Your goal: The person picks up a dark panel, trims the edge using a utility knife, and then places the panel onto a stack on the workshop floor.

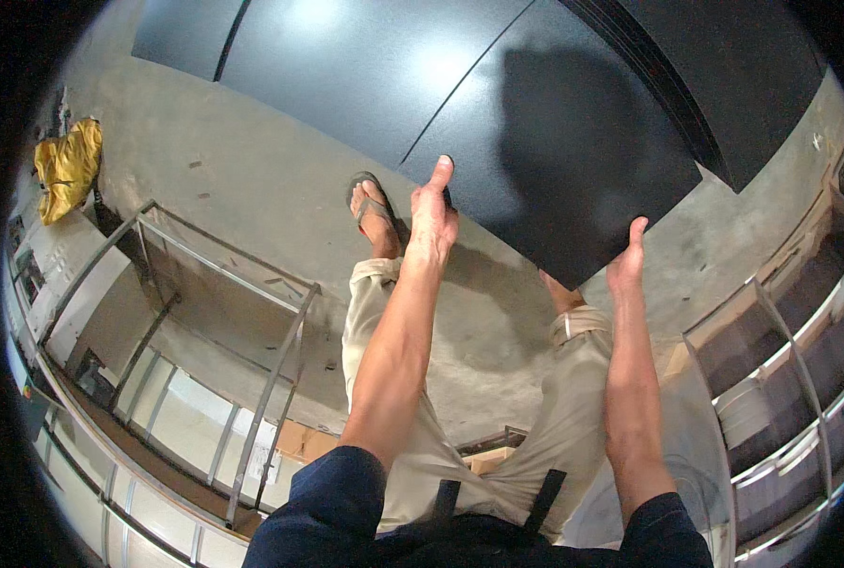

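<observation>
A dark, smooth flat panel (pixel 535 177) lies before me, a corner of it pointing toward my legs. My left hand (pixel 434 206) grips its left edge, thumb on top and fingers hidden beneath. At its lower right edge, my right hand (pixel 628 261) holds on with the thumb raised along the rim; those fingers are mostly hidden too. A thin dark seam runs from near my left thumb up to the top of the view, and another dark sheet surface (pixel 301 64) extends beyond it. To the right, thick dark strips or stacked edges (pixel 670 92) border the panel.
A metal frame rack (pixel 227 263) stands at the left on the concrete floor (pixel 266 170), near a yellow cloth or bag (pixel 69 170). Shelving (pixel 770 376) with dark contents is at the right. My sandalled foot (pixel 371 206) is left of the panel.
</observation>
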The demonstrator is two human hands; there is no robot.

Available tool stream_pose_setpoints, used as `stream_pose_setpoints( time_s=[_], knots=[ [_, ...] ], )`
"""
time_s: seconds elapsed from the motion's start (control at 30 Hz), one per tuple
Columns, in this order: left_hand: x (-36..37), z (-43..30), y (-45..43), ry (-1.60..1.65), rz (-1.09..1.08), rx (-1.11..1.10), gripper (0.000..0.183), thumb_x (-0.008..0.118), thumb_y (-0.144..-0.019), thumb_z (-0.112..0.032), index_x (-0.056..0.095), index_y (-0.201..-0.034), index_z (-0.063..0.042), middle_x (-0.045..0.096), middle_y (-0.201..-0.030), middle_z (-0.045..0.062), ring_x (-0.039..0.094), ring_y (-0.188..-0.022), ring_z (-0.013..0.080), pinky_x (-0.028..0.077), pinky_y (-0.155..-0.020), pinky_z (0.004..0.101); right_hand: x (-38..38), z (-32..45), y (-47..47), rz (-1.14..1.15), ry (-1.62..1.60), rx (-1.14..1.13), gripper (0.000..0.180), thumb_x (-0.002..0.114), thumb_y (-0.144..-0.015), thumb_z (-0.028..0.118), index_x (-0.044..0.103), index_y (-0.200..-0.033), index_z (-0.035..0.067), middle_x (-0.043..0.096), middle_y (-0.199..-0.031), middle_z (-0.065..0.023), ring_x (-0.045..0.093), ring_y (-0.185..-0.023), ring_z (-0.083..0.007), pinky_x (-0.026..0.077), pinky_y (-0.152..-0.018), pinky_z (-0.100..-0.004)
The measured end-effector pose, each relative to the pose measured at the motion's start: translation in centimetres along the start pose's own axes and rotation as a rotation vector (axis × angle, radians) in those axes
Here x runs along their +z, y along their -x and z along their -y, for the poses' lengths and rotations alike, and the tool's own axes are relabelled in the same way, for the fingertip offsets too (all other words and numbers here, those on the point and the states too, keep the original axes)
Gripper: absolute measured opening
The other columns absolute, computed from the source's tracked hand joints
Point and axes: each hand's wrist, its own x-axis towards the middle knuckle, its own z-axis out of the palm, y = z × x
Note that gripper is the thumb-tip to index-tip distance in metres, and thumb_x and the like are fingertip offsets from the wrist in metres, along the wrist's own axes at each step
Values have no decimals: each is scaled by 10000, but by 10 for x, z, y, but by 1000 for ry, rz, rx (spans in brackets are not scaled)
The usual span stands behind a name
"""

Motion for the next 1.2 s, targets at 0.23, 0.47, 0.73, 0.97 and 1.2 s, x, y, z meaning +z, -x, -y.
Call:
stream_pose_setpoints(
  time_s=[0.23,0.47,0.73,0.97,1.2],
  knots=[
    [-55,-46,109,-784,-144,96,892,711,-831,-443,292,-1453,40,403,-1439,255,408,-1339,297,308,-1111,396,-56,19,63,93,726,428,1041,434,-860,737,167,-1488,-49,202,-1566,-175,202,-1443,-287,152,-1170,-438],
    [-169,-106,223,-807,-93,-170,549,640,-898,-398,584,-1257,14,655,-1132,132,615,-1022,217,465,-887,321,-61,29,191,235,1113,666,687,581,-909,502,538,-1287,-70,524,-1355,-203,468,-1270,-279,351,-1066,-390],
    [-119,-97,205,-771,106,-41,477,615,-909,-402,634,-1188,-16,671,-1126,94,601,-1054,202,450,-932,343,-69,1,303,89,1214,597,881,602,-868,579,369,-1396,-85,496,-1361,-208,516,-1202,-298,420,-1005,-397],
    [-134,-185,321,-772,295,-233,391,611,-923,-354,658,-1146,-38,677,-1084,87,612,-1011,184,469,-897,340,86,-44,420,230,1729,512,969,600,-855,597,267,-1437,-102,407,-1434,-242,439,-1294,-314,393,-1042,-372],
    [-264,-386,360,-332,-29,300,258,615,-935,-276,653,-1075,-63,659,-905,2,593,-812,110,478,-740,275,269,-23,406,698,1288,95,524,596,-930,419,592,-1206,-27,676,-1068,-113,639,-961,-204,508,-829,-342]
  ],
)
